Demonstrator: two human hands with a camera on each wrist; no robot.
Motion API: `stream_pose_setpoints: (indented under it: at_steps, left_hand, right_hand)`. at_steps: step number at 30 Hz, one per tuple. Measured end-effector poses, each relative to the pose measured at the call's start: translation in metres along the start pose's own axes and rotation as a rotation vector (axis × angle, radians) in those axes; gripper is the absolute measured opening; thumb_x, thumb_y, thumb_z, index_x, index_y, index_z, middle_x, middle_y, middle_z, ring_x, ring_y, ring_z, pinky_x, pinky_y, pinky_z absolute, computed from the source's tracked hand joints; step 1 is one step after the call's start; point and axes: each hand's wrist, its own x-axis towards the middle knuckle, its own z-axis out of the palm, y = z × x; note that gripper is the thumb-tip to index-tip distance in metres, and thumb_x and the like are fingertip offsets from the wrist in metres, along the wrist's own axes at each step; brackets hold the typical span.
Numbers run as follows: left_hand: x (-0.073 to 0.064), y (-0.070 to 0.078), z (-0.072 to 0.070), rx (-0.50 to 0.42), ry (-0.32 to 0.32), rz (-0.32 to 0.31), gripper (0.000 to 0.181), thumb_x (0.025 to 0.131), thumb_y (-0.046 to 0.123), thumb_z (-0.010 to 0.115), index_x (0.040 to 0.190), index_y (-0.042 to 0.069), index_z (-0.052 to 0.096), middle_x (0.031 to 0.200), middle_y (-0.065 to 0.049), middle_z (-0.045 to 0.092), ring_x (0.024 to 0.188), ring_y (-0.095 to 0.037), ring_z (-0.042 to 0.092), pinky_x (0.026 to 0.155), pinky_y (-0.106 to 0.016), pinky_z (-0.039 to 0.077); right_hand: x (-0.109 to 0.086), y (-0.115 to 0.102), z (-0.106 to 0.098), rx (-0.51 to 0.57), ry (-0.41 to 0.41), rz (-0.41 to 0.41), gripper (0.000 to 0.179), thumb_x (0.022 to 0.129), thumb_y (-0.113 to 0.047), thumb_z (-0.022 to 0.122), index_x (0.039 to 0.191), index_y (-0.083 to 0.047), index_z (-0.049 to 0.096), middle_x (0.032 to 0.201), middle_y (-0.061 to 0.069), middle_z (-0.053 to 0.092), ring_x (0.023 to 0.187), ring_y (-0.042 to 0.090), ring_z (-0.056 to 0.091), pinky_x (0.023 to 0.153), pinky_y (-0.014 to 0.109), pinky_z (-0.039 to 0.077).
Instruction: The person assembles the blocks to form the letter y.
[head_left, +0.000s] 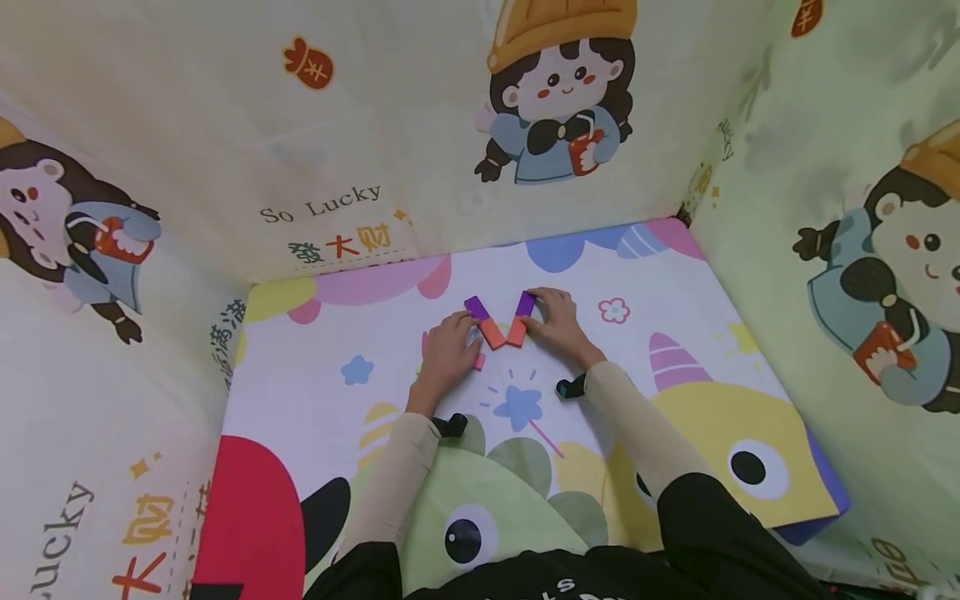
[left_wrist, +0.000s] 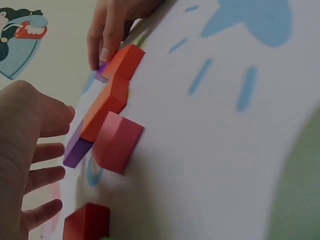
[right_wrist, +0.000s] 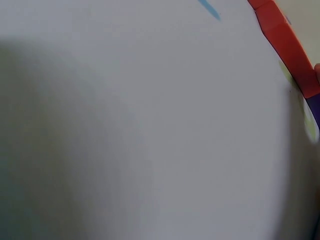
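Two purple and two orange blocks form a V on the mat. Its left arm has a purple block [head_left: 476,307] above an orange block [head_left: 492,334]; its right arm pairs another purple block [head_left: 527,302] with an orange block [head_left: 516,332]. My left hand [head_left: 446,354] hovers beside the left arm, fingers apart and holding nothing in the left wrist view. With its fingertips, my right hand [head_left: 561,323] touches the right arm's outer side. A pinkish-red block [left_wrist: 117,142] lies near the left arm, and a red block [left_wrist: 87,222] sits at the lower edge of the left wrist view.
The blocks lie on a printed mat [head_left: 288,400] with cartoon animals and stars. Patterned cloth walls [head_left: 435,125] rise at the back and both sides. Dark wrist devices [head_left: 452,426] are worn at the cuffs, and dark clothing [head_left: 525,575] shows at the near edge.
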Motion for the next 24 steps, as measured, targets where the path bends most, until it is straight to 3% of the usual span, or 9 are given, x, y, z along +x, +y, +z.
stream_pose_setpoints:
  at_steps: [5, 9, 17, 24]
  left_hand:
    - [-0.027, 0.0, 0.004, 0.103, -0.016, 0.046, 0.036, 0.102, 0.025, 0.061, 0.135, 0.01, 0.066, 0.144, -0.009, 0.063, 0.14, -0.031, 0.053, 0.115, -0.056, 0.042]
    - [-0.038, -0.001, 0.002, 0.172, -0.014, 0.086, 0.037, 0.101, 0.027, 0.063, 0.135, 0.011, 0.067, 0.14, -0.007, 0.065, 0.138, -0.03, 0.054, 0.117, -0.054, 0.04]
    - [-0.041, -0.005, -0.002, 0.262, -0.044, 0.15, 0.043, 0.1, 0.033, 0.066, 0.138, 0.011, 0.065, 0.138, -0.007, 0.066, 0.134, -0.028, 0.056, 0.119, -0.054, 0.038]
    - [-0.041, -0.006, 0.001, 0.285, -0.005, 0.192, 0.038, 0.099, 0.03, 0.07, 0.131, 0.011, 0.067, 0.132, -0.007, 0.068, 0.13, -0.029, 0.059, 0.114, -0.051, 0.043]
  right_hand:
    - [-0.005, 0.004, 0.003, -0.007, -0.015, 0.02, 0.066, 0.095, -0.034, 0.072, 0.152, -0.01, 0.047, 0.158, 0.016, 0.047, 0.149, 0.041, 0.03, 0.123, 0.064, 0.02]
    - [-0.004, 0.005, 0.004, 0.0, 0.013, -0.006, 0.066, 0.095, -0.035, 0.072, 0.151, -0.01, 0.048, 0.157, 0.016, 0.048, 0.148, 0.042, 0.031, 0.122, 0.064, 0.02]
    - [-0.001, 0.005, 0.004, -0.007, 0.017, 0.0, 0.066, 0.095, -0.037, 0.071, 0.152, -0.012, 0.048, 0.158, 0.014, 0.049, 0.149, 0.04, 0.031, 0.123, 0.063, 0.02]
    - [0.0, 0.004, 0.003, -0.01, 0.005, -0.001, 0.067, 0.095, -0.037, 0.071, 0.153, -0.012, 0.047, 0.158, 0.013, 0.048, 0.15, 0.04, 0.03, 0.124, 0.063, 0.019]
